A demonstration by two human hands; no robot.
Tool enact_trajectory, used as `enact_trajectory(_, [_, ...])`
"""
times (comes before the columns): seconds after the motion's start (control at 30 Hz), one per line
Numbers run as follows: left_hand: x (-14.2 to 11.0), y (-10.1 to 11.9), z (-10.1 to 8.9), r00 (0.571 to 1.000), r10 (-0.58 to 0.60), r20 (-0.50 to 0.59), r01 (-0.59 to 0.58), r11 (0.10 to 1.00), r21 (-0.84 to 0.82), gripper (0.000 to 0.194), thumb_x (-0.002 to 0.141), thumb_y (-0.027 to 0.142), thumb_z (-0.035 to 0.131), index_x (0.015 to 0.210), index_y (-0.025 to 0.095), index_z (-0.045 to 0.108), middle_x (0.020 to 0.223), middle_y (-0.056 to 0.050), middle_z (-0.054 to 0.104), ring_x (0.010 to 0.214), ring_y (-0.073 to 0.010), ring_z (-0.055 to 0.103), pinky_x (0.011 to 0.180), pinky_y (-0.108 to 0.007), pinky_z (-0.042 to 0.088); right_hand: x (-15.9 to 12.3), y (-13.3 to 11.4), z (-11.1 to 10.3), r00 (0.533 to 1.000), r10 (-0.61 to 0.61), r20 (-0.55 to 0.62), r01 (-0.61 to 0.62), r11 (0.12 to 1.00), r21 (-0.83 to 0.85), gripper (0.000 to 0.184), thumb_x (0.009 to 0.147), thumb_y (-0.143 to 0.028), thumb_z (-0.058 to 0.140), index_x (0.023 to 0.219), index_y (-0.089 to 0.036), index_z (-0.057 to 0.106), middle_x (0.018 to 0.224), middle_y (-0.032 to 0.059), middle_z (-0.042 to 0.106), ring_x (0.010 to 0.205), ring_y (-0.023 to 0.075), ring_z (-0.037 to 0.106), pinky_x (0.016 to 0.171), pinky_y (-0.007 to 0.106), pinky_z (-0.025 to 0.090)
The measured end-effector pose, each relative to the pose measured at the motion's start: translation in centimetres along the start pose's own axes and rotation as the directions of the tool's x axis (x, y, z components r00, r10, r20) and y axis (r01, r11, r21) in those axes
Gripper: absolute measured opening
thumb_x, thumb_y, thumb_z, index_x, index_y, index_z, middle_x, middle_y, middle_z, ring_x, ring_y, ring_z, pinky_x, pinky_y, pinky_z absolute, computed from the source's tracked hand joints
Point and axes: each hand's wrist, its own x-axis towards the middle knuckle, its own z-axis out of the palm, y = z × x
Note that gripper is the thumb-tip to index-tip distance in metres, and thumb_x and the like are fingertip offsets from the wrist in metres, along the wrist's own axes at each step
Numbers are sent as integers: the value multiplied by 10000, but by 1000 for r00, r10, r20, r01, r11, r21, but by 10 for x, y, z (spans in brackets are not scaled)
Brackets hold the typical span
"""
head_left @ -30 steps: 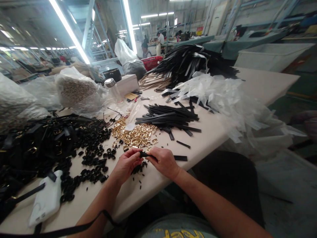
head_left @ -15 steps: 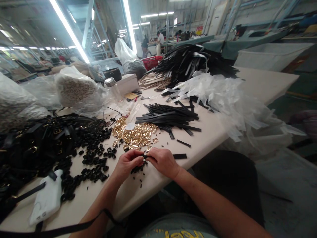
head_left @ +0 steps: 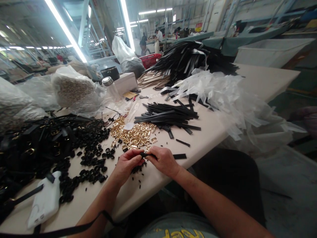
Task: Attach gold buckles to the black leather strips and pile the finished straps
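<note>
Close together over the table's front edge, both hands pinch a small black strap piece [head_left: 144, 154]. My left hand [head_left: 129, 164] is closed, thumb and fingertips gripping its left end. My right hand [head_left: 162, 159] is closed on it from the other side and hides part of it. A flat black strap end [head_left: 180, 156] shows to the right of the right hand; whether it joins the held piece I cannot tell. Gold buckles [head_left: 133, 134] lie in a heap just beyond the fingers. Small black bits [head_left: 137, 169] are scattered under the hands. Several small black loops [head_left: 94, 165] spread to the left.
Black strips [head_left: 168, 115] are piled behind the buckles, with a larger strap bundle [head_left: 190, 61] farther back. Clear plastic sheeting [head_left: 223, 92] hangs over the right edge. On the left are buckled straps [head_left: 32, 142] and a white power bank-like device [head_left: 44, 200]. Glasses [head_left: 112, 119] and a bottle [head_left: 111, 87] stand beyond.
The view has shifted slightly. Both hands stay together on the black strap piece, with the fingers adjusted a little and more of the piece showing between them.
</note>
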Motion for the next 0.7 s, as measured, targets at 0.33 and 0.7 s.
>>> enact_trajectory(0.33, [1, -2, 1, 996, 89, 13, -90, 991, 100, 304, 601, 282, 860, 855, 167, 738, 716, -4, 700, 602, -87, 610, 608, -187, 507, 1, 1, -1, 1000, -22, 11, 22, 1000, -15, 125, 910, -266, 590, 802, -205, 600, 728, -6, 629, 685, 133, 581, 641, 228, 387])
enact_trajectory(0.7, [2, -4, 0, 991, 122, 54, -126, 989, 77, 302, 607, 282, 846, 855, 163, 720, 706, -4, 686, 591, -100, 600, 596, -207, 497, 2, 3, -5, 998, 40, 49, -51, 965, 256, 87, 887, -249, 620, 812, -208, 632, 740, -21, 647, 683, 119, 596, 642, 218, 429])
